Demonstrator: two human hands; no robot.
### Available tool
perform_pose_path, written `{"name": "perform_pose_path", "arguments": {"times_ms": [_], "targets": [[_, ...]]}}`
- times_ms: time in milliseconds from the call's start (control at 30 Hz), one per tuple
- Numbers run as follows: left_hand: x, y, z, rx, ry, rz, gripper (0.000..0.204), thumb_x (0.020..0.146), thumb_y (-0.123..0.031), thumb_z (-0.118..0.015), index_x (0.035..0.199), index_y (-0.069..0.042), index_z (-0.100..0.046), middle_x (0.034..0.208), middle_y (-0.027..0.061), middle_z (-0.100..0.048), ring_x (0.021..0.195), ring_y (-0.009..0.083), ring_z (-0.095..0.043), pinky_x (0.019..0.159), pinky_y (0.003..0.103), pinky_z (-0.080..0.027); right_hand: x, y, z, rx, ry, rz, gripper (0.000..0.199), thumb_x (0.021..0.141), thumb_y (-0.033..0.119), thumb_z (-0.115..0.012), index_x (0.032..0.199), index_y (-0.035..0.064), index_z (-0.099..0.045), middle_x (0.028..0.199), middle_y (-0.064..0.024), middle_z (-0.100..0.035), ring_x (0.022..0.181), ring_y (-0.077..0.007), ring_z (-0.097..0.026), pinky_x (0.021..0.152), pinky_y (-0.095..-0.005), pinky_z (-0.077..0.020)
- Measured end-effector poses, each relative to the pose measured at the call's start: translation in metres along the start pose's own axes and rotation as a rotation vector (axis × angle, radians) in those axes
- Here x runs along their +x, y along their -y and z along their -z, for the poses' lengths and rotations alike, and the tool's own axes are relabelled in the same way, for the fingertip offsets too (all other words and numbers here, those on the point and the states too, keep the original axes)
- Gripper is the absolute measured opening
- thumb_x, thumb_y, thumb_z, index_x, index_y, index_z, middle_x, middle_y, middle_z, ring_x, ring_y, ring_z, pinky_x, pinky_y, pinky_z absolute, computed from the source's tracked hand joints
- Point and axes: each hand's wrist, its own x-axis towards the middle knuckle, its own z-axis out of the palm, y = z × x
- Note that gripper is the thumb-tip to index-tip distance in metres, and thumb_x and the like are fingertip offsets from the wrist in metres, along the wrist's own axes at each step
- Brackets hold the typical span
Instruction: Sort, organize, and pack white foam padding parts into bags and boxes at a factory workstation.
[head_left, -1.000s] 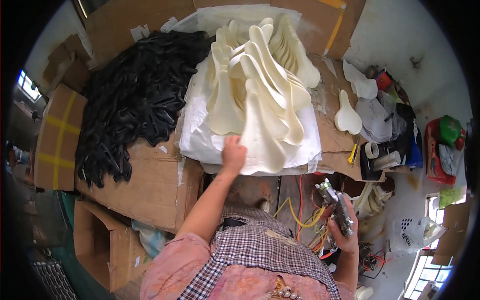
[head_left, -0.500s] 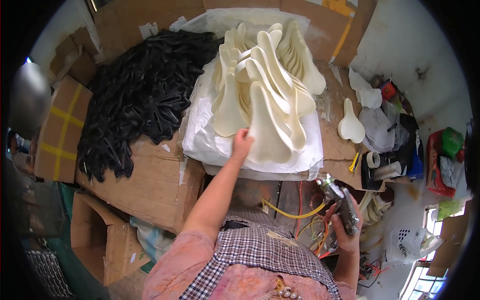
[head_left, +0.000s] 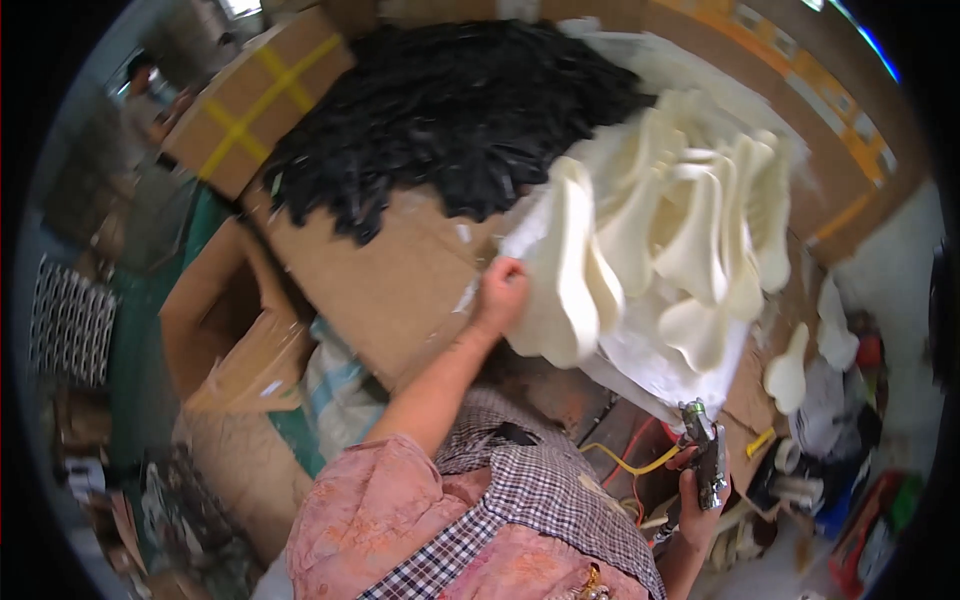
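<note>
My left hand [head_left: 503, 297] is closed at the left edge of a cream foam bicycle-saddle pad [head_left: 563, 290], which stands tilted at the near left of a pile; the fingertips are partly hidden. Close behind that pad leans another one. More cream saddle pads [head_left: 695, 235] lie overlapped on a white sheet [head_left: 715, 385]. Low on the right, my right hand [head_left: 698, 508] is wrapped around a metal spray gun [head_left: 710, 462], its nozzle pointing up and away from me. A yellow hose [head_left: 640, 466] runs beside the gun.
Black saddle covers [head_left: 450, 120] lie heaped on cardboard [head_left: 390, 270] at the far left. An open cardboard box [head_left: 225, 320] stands left of me. One saddle pad [head_left: 787, 372] lies apart at the right, near tape rolls [head_left: 788, 456]. Another person [head_left: 148, 115] is in the left background.
The view has swung left, so the pile appears further right. My left hand has shifted the front pad leftward, away from the pile, and tilted it. My right hand still holds the spray gun.
</note>
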Motion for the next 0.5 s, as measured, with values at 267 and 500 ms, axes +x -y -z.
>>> {"name": "perform_pose_path", "arguments": {"times_ms": [267,500], "targets": [[0.043,0.011,0.310,-0.198,-1.073,0.423,0.027,0.084,-0.019,-0.060,0.104,-0.002,-0.055,0.095,0.0056,-0.058,0.079,0.0159,-0.055,0.071,0.030,-0.046,0.036,-0.008,-0.042,-0.007,0.053,-0.040,0.057,0.082,0.000,-0.061,0.134,0.0019,-0.039,0.096,-0.0047,-0.058,0.086,-0.0123,-0.056,0.078,-0.0280,-0.0467],[0.106,0.058,0.093,-0.339,-0.028,0.414,0.031,0.081,-0.013,-0.065,0.109,-0.003,-0.058,0.089,0.0032,-0.061,0.072,0.0085,-0.055,0.064,0.021,-0.044,0.010,0.005,-0.044,-0.224,-0.200,0.016,0.055,0.081,0.006,-0.063,0.132,0.0037,-0.041,0.091,-0.0053,-0.059,0.079,-0.0118,-0.056,0.074,-0.0270,-0.0467]]}}
